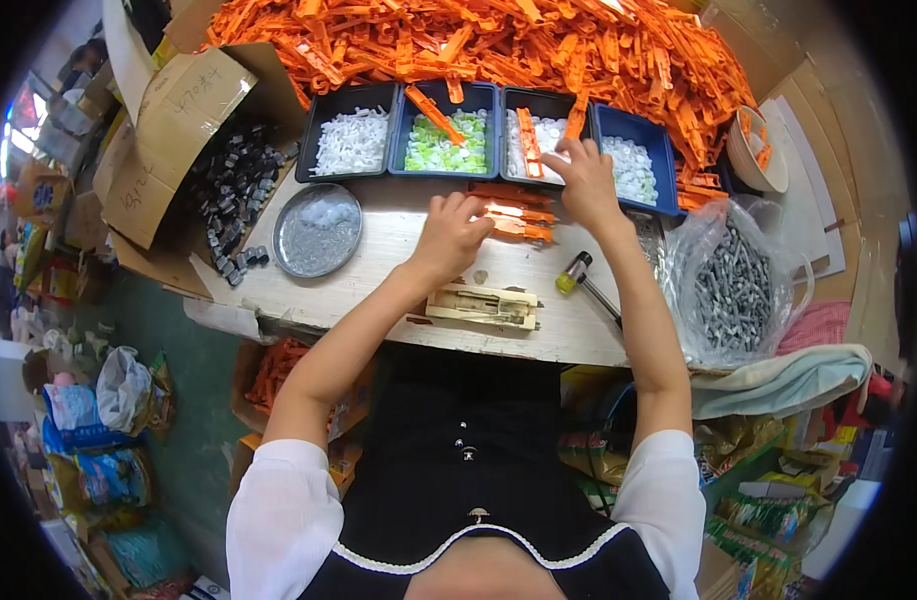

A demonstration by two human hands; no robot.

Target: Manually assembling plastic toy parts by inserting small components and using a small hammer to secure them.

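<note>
My left hand is at the left end of several orange plastic pieces lying side by side on the table, its fingers bent and closed on the end of one. My right hand hovers over the third bin, which holds small white parts. Its fingers are apart, the tips close to a long orange plastic piece lying across that bin; no object shows in them. Nearer to me, a cream-coloured fixture block lies on the table. A screwdriver-like tool with a yellow-and-black handle rests right of it.
A huge heap of orange pieces rises behind the bins. On the left are a round metal dish and a cardboard box spilling dark metal parts. On the right are a plastic bag of screws and a white bowl.
</note>
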